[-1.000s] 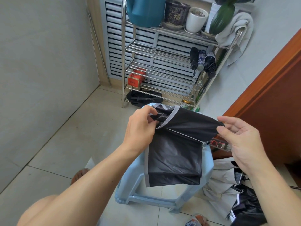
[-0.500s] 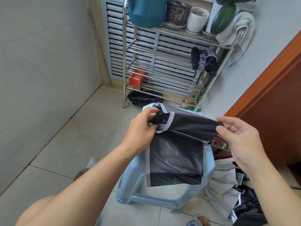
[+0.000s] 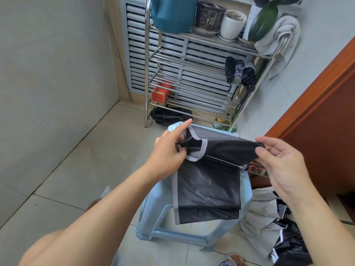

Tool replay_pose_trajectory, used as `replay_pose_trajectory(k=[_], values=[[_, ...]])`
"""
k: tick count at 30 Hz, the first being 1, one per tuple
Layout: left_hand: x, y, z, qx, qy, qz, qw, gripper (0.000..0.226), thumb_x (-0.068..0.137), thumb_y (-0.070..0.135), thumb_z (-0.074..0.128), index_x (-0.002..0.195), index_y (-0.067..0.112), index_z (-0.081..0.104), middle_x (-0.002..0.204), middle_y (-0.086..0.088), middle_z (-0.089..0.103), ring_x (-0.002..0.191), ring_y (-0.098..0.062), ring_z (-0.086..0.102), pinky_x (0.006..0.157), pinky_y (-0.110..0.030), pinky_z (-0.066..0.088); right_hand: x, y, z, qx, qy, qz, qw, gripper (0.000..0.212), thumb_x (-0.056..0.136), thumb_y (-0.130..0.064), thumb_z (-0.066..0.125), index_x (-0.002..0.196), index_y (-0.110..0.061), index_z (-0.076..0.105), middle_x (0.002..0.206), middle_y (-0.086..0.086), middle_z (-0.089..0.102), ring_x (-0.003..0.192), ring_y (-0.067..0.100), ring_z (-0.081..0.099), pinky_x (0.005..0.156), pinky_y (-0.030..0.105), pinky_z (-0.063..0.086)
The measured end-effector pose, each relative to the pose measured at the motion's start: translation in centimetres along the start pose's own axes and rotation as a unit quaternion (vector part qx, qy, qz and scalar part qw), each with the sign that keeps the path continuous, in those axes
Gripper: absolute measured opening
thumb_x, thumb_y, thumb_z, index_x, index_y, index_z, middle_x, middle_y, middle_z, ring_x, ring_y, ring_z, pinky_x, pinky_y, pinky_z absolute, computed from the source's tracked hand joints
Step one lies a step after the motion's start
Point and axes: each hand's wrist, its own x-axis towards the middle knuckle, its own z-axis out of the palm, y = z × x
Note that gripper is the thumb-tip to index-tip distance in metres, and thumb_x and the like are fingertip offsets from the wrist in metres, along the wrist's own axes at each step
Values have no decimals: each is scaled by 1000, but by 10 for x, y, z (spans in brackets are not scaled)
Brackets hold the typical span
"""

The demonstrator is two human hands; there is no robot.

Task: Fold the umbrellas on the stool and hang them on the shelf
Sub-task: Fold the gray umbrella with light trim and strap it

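A bare tiled floor [image 3: 63,181] and a pale wall filled the left of the view. Toward the middle, at the far side, a metal shelf [image 3: 192,60] stood against a slatted panel. It carried a teal watering can [image 3: 171,14] and plant pots [image 3: 232,24] on its top tier and a red box [image 3: 160,93] lower down. Three folded umbrellas [image 3: 240,73] already hung from a rail at its right end, which suggested part of the job was done.

Nearer, a pale blue plastic stool [image 3: 194,233] stood on the floor. Above it, the person held a black umbrella [image 3: 217,179] with grey edging, its canopy drooping over the seat. The left hand [image 3: 169,150] gripped the grey-trimmed edge, thumb and lower fingers bunching the cloth while the forefinger pointed out straight. The right hand [image 3: 282,167] pinched the opposite end between thumb and forefinger, the other fingers loosely spread. Holding both ends kept the cloth taut, probably so the panels could be smoothed and gathered around the shaft.

Low on the right, beside a wooden door [image 3: 317,116], another umbrella [image 3: 269,231], grey and black, lay crumpled on the floor, apparently waiting its turn. A towel [image 3: 282,39] hung on the shelf's right corner.
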Motion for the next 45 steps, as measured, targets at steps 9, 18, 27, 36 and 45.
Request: replay_pose_trajectory(k=[9,18,27,36,45], values=[[-1,6,6,-78,71,35,994,69,88,-17,62,139,30,63,91,3,58,81,-3,52,82,-3,40,3,2,-3,5,7,6,1000,37,58,-36,80,93,-26,81,89,1,77,90,18,74,82,27,61],[1,8,0,-215,81,-6,973,86,88,-20,57,135,52,54,117,10,75,96,-2,66,98,-20,49,5,7,-10,22,13,7,1000,60,48,-54,93,98,-23,80,102,10,77,100,23,73,88,34,60],[-4,10,-4,-234,83,19,969,79,89,-19,54,134,47,57,128,8,65,95,-13,69,85,-30,55,5,7,-6,40,23,15,999,35,58,-34,81,91,-23,80,93,7,76,94,21,72,86,32,61],[-3,17,-17,-360,158,-35,919,43,86,-14,67,117,17,68,90,-2,65,79,-16,67,86,-35,57,6,6,-8,42,35,22,998,34,58,-34,81,91,-24,81,95,7,76,97,21,72,86,32,61],[-6,17,-13,-99,66,-31,992,38,89,25,80,124,37,70,79,11,66,77,-2,59,73,-5,40,4,3,-8,1,26,1,1000,31,70,-26,77,100,-21,77,96,5,77,100,24,72,91,33,60]])
